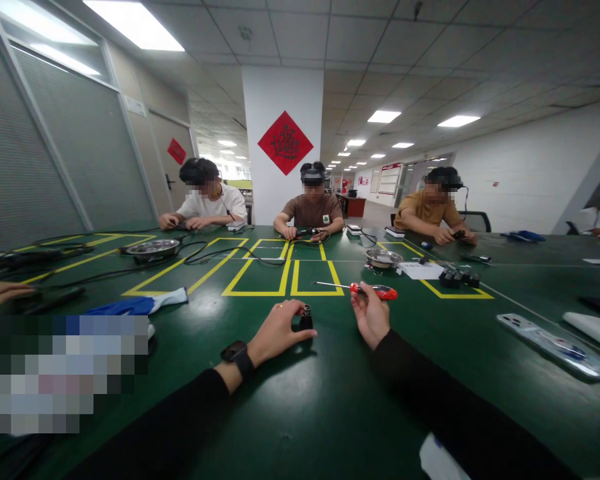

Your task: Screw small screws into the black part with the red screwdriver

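My left hand (280,331) curves around a small black cylindrical part (306,319) with a metallic top, which stands upright on the green table (290,407). Its thumb and fingers lie on either side of the part. To the right, my right hand (371,313) holds a red and black screwdriver (380,292) by the handle. The thin metal shaft points left, over the yellow tape and beyond the black part.
Metal bowls (154,249) (383,259) stand farther back. Several black parts (459,277) lie beside a white paper (421,270). A phone (555,345) lies right, a blue-white glove (137,303) left. Cables cross the left side. Other people sit opposite; another person's hand (3,297) is far left.
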Motion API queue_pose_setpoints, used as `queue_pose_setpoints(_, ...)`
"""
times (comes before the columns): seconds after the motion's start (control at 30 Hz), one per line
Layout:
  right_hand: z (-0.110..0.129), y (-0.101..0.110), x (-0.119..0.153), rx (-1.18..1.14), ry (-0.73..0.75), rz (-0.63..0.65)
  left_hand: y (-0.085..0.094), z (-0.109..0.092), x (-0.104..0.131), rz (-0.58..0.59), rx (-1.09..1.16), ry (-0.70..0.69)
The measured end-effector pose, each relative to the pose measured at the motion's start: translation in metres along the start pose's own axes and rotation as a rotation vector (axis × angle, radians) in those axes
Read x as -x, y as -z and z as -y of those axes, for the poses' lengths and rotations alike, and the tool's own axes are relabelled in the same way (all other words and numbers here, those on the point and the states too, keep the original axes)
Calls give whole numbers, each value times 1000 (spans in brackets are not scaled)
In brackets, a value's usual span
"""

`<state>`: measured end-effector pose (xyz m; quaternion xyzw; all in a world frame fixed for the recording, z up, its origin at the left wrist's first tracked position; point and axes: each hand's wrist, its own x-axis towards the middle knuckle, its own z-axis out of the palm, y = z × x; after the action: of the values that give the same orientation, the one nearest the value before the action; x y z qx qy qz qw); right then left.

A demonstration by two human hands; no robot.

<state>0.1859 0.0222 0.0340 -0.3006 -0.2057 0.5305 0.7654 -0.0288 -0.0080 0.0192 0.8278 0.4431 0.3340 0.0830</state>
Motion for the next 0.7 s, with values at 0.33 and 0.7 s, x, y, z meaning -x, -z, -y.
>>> queue_pose_setpoints(0.33, 12, -7, 4, 33, 150, -39, -2, 8, -2, -12, -6, 81)
queue_pose_setpoints(0.7, 5, -9, 24, 313, 397, 211, -3, 10, -3, 10, 61, 82)
